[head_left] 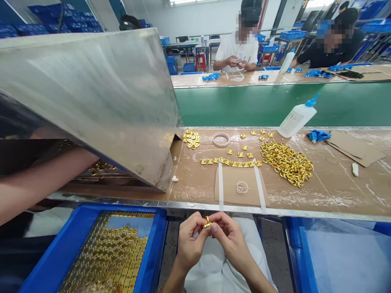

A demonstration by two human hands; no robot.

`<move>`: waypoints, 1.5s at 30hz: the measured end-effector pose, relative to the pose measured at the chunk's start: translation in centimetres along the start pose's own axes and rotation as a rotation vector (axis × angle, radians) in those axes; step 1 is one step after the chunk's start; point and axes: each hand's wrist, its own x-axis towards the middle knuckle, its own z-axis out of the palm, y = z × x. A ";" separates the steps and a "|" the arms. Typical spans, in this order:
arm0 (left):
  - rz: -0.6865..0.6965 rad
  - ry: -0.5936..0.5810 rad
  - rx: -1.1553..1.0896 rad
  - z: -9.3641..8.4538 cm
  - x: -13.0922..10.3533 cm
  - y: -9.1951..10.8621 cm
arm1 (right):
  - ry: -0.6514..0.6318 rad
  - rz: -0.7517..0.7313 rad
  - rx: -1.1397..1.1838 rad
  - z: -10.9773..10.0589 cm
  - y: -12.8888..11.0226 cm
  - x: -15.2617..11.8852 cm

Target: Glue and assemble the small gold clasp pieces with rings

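Between the fingertips of both hands is a small gold metal piece with a ring-like part (pixel 207 222), held above my lap. My left hand (pixel 191 240) pinches it from the left, and my right hand (pixel 230 240) grips it from the right; the fingers hide part of it. On the bench ahead, small gold square pieces (pixel 240 164) lie in a row. Right of them is a heap of gold rings (pixel 287 162). A cardboard pad (pixel 227 187) taped to the bench edge carries a small clear round dish (pixel 242 187).
At left stands a large metal hood (pixel 122 97), with a person's arm (pixel 61 179) beside it. A blue tray (pixel 161 228) of gold pieces sits below. Farther back are a tape roll (pixel 220 139), a tilted white bottle (pixel 296 120), a green conveyor belt (pixel 232 106) and two seated people.
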 end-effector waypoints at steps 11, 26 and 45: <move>0.013 -0.015 -0.021 0.3 0.1 0.1 | 0.000 -0.003 0.018 -0.3 0.1 -0.3; -0.017 -0.004 -0.032 -0.6 -0.2 -1.0 | 0.003 -0.003 -0.029 0.5 0.6 0.3; -0.056 0.022 -0.026 -0.9 -0.2 -1.2 | 0.012 0.020 -0.108 0.8 0.6 0.5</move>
